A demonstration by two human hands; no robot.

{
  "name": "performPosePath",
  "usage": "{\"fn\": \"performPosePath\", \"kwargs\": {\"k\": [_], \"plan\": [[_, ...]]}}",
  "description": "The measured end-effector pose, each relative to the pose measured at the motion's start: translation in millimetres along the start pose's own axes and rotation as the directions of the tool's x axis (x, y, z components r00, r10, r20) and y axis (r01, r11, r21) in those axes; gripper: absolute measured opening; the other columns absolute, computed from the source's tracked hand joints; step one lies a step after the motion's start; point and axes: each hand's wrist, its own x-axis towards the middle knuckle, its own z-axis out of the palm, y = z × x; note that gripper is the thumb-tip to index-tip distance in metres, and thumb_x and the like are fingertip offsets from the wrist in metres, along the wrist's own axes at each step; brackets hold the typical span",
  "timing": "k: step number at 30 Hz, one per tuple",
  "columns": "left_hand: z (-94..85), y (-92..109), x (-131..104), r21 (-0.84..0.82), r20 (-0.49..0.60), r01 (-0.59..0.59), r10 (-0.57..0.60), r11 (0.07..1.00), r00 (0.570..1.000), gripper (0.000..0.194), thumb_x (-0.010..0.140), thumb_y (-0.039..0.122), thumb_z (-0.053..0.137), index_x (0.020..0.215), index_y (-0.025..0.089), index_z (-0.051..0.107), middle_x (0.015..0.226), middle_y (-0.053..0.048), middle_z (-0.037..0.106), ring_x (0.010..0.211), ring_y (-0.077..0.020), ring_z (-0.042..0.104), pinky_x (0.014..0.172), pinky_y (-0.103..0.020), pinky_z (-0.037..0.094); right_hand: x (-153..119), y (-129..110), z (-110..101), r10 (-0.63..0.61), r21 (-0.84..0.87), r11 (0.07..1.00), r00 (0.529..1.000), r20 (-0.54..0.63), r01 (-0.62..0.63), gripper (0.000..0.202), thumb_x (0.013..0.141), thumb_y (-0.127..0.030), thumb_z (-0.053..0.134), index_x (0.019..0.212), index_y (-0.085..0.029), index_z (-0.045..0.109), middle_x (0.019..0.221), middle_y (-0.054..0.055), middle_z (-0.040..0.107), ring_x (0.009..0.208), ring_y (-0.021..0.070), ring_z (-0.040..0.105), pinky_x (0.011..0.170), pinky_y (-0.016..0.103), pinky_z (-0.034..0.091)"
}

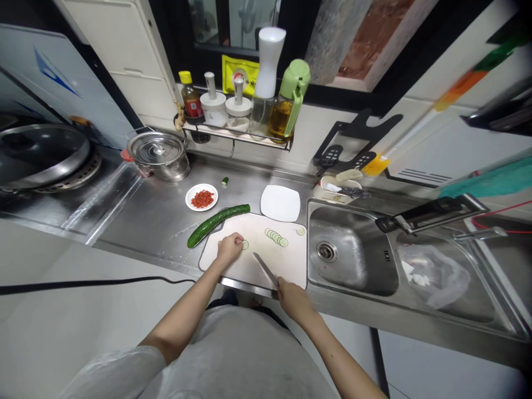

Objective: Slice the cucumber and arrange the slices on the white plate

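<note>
At the near edge of the steel bench [141, 221], the right hand [294, 299] is wrapped firmly round the handle of a narrow, straight-bladed metal knife [266, 269], whose tip points in over the white rectangular cutting board [241, 270]. The board reaches the bench's near edge, so a hard push there might shift it. Nearer the board's left edge, the left hand [229, 248] is curled, fingertips almost together at a thin, round, pale-green cucumber slice [245, 244]; whether they pinch or merely touch it cannot be told. The blade lies near those fingers, and a careless swing leftward could nick them. Toward the board's far right corner, an overlapping row of pale-green slices [276, 238] could smear apart if a wrist brushed it, while a lone pale slice [300, 231] might slide into the adjoining steel sink [353, 249] if the board were jolted. Along the board's far left edge, the long, curved, dark-green cucumber [218, 223] could roll if knocked, perhaps bumping the white square plate [280, 203] beyond the far edge.
</note>
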Motion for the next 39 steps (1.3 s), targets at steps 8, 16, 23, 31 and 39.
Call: {"fn": "performPosePath", "kwargs": {"k": [8,16,23,31,39], "plan": [[-29.1,-40,-12,0.007,-0.042,0.080,-0.079,0.997,0.996,0.020,0.078,0.021,0.057,0.094,0.026,0.067,0.085,0.002,0.071,0.083,-0.0157,0.062,0.076,-0.027,0.040,2,6,1,-0.017,0.025,1.000,1.000,-0.022,0.017,0.026,0.094,-0.020,0.034,0.112,-0.020,0.054,0.095,0.011,0.069,0.093,0.0217,0.065,0.069,0.027,0.038],[-42.9,-54,-10,0.096,-0.112,0.094,-0.083,0.991,0.990,0.022,0.080,0.021,0.056,0.098,0.026,0.066,0.093,0.000,0.071,0.094,-0.0192,0.062,0.085,-0.031,0.039,7,6,-1,-0.023,0.010,1.000,1.000,-0.003,0.023,0.027,0.095,-0.023,0.035,0.113,-0.019,0.054,0.098,0.012,0.069,0.099,0.0234,0.064,0.073,0.029,0.038],[-37.5,-56,-10,0.252,-0.146,0.048,-0.011,0.967,0.989,0.022,0.082,0.022,0.053,0.098,0.025,0.067,0.099,-0.006,0.067,0.100,-0.0253,0.057,0.087,-0.036,0.039,8,6,-1,-0.014,0.013,1.000,1.000,-0.003,0.014,0.029,0.094,-0.022,0.035,0.117,-0.020,0.053,0.099,0.011,0.068,0.097,0.0232,0.064,0.071,0.028,0.037],[-21.5,-34,-12,0.179,-0.189,-0.081,0.115,0.981,0.975,0.028,0.081,0.024,0.053,0.106,0.023,0.066,0.102,-0.007,0.063,0.100,-0.0242,0.055,0.092,-0.036,0.040,4,15,0,0.028,0.104,0.994,0.991,-0.128,-0.015,0.026,0.097,-0.029,0.034,0.112,-0.020,0.054,0.093,0.009,0.069,0.089,0.0215,0.064,0.064,0.027,0.032],[50.8,68,-3,0.114,0.073,-0.412,0.406,0.904,0.911,0.031,0.089,0.030,0.048,0.116,0.024,0.062,0.109,-0.006,0.060,0.106,-0.0222,0.053,0.094,-0.035,0.039,-10,60,-8,0.363,0.272,0.914,0.906,-0.216,-0.301,0.031,0.099,-0.033,0.032,0.117,-0.017,0.052,0.099,0.010,0.070,0.093,0.0220,0.064,0.066,0.027,0.031]]}}
